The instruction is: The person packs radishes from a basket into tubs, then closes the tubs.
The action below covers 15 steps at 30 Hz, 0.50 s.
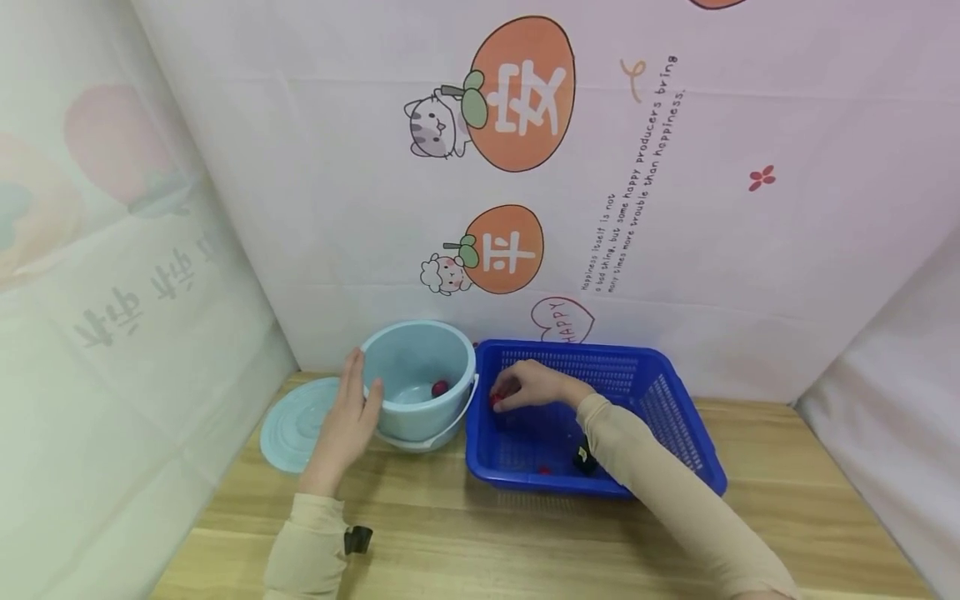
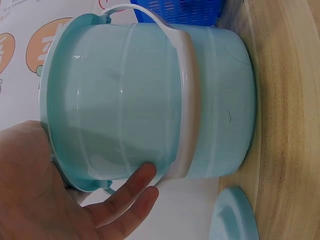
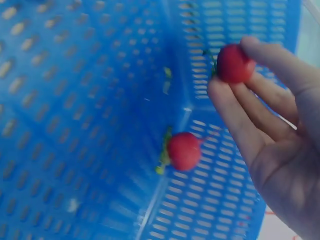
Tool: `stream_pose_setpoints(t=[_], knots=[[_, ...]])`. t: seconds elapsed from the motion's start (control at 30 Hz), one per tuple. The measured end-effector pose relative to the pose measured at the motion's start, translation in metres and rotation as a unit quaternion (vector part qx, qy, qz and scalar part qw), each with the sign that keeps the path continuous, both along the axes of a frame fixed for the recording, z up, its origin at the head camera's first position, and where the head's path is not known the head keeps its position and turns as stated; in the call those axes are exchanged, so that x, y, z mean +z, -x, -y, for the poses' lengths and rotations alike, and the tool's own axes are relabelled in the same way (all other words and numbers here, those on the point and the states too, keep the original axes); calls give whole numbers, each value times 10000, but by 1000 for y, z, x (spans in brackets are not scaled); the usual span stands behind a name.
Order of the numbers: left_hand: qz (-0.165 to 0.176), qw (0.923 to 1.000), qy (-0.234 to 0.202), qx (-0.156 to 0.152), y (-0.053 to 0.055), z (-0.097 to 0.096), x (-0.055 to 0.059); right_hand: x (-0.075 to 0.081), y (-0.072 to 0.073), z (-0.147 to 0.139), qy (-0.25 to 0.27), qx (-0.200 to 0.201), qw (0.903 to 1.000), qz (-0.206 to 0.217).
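Observation:
A small red radish [image 3: 235, 64] with a green stem is pinched between the thumb and fingertips of my right hand [image 1: 536, 385]. That hand is over the left end of a blue plastic basket [image 1: 562, 487]. Below it in the right wrist view, another radish [image 3: 184, 151] lies against the basket wall. My left hand [image 1: 348, 421] rests at the left rim of a light blue bucket [image 1: 423, 423], its fingers extended; the left wrist view shows fingertips beside the bucket's outer wall. Inside the bucket lies a dark red radish [image 1: 440, 388].
Left of the bucket, its round blue lid [image 1: 296, 421] lies on the wooden table [image 1: 450, 542]. The bucket's white handle [image 2: 189, 100] hangs down. A red bit [image 1: 544, 470] shows at the basket's near side. A printed cloth [image 1: 360, 208] stands behind.

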<state>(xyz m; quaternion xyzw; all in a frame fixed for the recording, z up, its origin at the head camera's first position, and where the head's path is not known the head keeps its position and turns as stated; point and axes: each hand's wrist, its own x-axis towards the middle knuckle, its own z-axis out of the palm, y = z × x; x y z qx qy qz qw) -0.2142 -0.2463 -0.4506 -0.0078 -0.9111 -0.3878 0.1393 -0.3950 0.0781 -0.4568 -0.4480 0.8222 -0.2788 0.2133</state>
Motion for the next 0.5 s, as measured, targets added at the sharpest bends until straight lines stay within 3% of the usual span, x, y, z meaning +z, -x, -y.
stream_pose_setpoints(t=[0.17, 0.3, 0.4, 0.5], knots=[[-77, 10000, -4, 3, 2, 1, 1, 18, 4, -8, 469, -260, 9974, 475], [-80, 10000, -49, 2, 3, 1, 2, 33, 4, -16, 996, -649, 9887, 914], [-53, 10000, -50, -1, 2, 0, 2, 39, 4, -24, 1625, -841, 9752, 1248], [-56, 10000, -30, -2, 1, -1, 0, 44, 3, -31, 2331, -987, 9544, 1583]])
